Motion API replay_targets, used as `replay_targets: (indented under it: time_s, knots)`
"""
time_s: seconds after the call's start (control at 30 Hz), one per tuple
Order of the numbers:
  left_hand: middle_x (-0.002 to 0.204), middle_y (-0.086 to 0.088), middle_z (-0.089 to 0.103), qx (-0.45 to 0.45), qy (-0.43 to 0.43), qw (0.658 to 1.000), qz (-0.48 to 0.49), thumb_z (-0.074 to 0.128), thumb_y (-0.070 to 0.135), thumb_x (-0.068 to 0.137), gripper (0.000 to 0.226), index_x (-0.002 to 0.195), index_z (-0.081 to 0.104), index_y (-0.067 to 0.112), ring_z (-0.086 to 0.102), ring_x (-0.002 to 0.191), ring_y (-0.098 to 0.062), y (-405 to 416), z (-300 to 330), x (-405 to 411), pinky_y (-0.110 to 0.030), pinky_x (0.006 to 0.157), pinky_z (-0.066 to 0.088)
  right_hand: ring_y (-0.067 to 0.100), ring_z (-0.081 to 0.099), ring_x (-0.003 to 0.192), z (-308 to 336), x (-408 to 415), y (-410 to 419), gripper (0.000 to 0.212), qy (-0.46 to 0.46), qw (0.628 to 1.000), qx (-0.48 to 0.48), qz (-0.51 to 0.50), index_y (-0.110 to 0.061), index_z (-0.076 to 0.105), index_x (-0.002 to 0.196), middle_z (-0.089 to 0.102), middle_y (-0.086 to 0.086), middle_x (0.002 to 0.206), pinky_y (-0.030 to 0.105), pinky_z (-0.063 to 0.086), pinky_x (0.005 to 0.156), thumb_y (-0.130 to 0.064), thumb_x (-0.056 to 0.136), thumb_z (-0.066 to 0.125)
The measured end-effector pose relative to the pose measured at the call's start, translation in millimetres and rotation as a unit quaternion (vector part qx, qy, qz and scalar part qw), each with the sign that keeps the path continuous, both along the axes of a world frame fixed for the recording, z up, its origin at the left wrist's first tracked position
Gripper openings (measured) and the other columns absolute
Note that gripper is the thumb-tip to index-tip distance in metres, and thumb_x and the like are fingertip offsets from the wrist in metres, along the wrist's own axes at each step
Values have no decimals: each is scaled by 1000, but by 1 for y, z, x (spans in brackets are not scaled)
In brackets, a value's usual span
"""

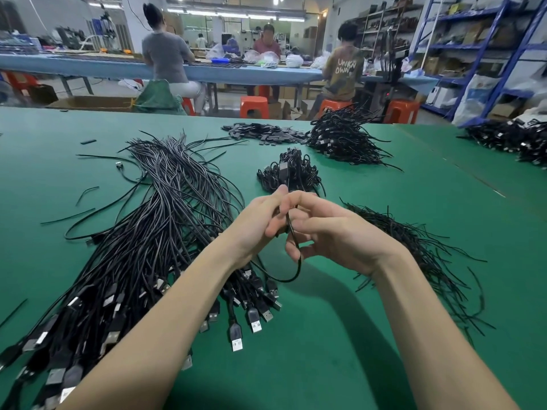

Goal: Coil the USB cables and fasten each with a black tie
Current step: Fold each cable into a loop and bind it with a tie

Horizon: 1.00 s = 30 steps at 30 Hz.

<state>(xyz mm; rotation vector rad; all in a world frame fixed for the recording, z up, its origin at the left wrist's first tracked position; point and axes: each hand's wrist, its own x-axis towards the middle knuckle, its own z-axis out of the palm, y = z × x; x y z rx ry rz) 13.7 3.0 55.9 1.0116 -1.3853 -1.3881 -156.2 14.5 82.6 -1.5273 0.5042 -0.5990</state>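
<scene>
- Left hand [254, 229] and right hand [331, 232]: bare, no gloves or rings visible.
- Both forearms, entering from the frame's lower edge: bare, no sleeves, watch or wristband visible.

Only one piece of writing reads clearly: "UNKN OWN" in pale letters, set in two lines across the back of a brownish shirt [344, 73], worn by a person seated on an orange stool [334, 104] well beyond the grip and a little to its right. The USB plugs [255, 324] lying just below the grip carry small white labels, but their print is too small to make out.
</scene>
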Motion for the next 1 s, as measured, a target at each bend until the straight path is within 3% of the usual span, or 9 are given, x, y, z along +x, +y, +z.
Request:
replay_targets:
  time_s: [0.07, 0.13, 0.2, 0.27, 0.4, 0.53, 0.67, 0.8, 1.0]
  knots:
    - [74, -28, 51, -3, -32, 999, 5, 29, 30, 107, 58, 117, 54, -21, 54, 71, 20, 1, -2, 2, -18, 101, 39, 19, 52, 66, -2, -1, -1, 12, -21, 1000, 12, 9, -14, 49, 108, 69, 8, 106, 27, 47, 67, -11, 96, 51]
    - [60, -16, 58, -24, -52, 998, 24, 33, 33, 105, 55, 118, 60, -14, 58, 82, 17, 1, 0, 0, -18, 103, 37, 17, 48, 61, -6, -2, -3, 9, -29, 999, 20, 13, -14, 52, 108, 68, 7, 103, 23, 43, 58, -12, 99, 50]
    - [90, -8, 75, -3, 58, 998, 31, 28, 36, 109, 52, 124, 62, 0, 67, 99, -9, 0, 2, -3, -30, 99, 50, 15, 48, 57, -14, -2, -4, 6, -23, 999, 41, 8, -16, 56, 105, 67, 6, 96, 19, 38, 49, -16, 100, 52]
    - [120, -13, 71, 35, 226, 973, 11, 23, 33, 110, 52, 124, 62, 2, 67, 113, -23, -1, 6, 1, -34, 93, 56, 13, 49, 55, -23, 0, -4, 4, -8, 997, 82, -3, -23, 60, 95, 64, 5, 86, 19, 37, 47, -19, 97, 58]
    - [119, -13, 72, 75, 361, 928, -45, 29, 28, 108, 53, 110, 74, 0, 73, 96, -18, 2, 17, 17, -24, 71, 59, 16, 49, 63, -39, -1, -8, 10, 18, 990, 129, -52, -26, 63, 82, 57, 0, 74, 25, 37, 62, -18, 86, 66]
    - [110, -4, 75, 89, 426, 898, -62, 39, 25, 102, 43, 103, 78, 5, 71, 72, -5, 4, 23, 24, -17, 58, 54, 14, 51, 65, -48, -10, -12, 17, -2, 983, 176, -47, -27, 59, 91, 60, -1, 79, 28, 40, 70, -16, 82, 69]
    - [93, 0, 75, 105, 444, 883, -109, 44, 25, 100, 35, 98, 75, 8, 49, 40, -1, 7, 22, 23, -14, 41, 40, 14, 50, 63, -52, -10, -15, 14, 47, 992, 91, -68, -24, 60, 94, 58, -1, 70, 24, 41, 64, -18, 87, 69]
    - [84, -1, 74, 86, 417, 889, -166, 39, 25, 104, 39, 92, 72, 8, 35, 30, -3, 7, 21, 32, -16, 34, 32, 7, 40, 51, -51, -4, -19, 21, 44, 970, -12, -238, -21, 60, 95, 48, -12, 55, 21, 38, 56, -25, 87, 80]
    - [98, -6, 76, 33, 143, 980, -134, 40, 37, 103, 46, 96, 79, 13, 49, 40, -1, 6, 15, 27, -12, 43, 39, 4, 35, 45, -28, -12, -28, 9, -60, 935, 165, -309, -19, 57, 101, 63, -3, 72, 14, 23, 35, -16, 97, 63]
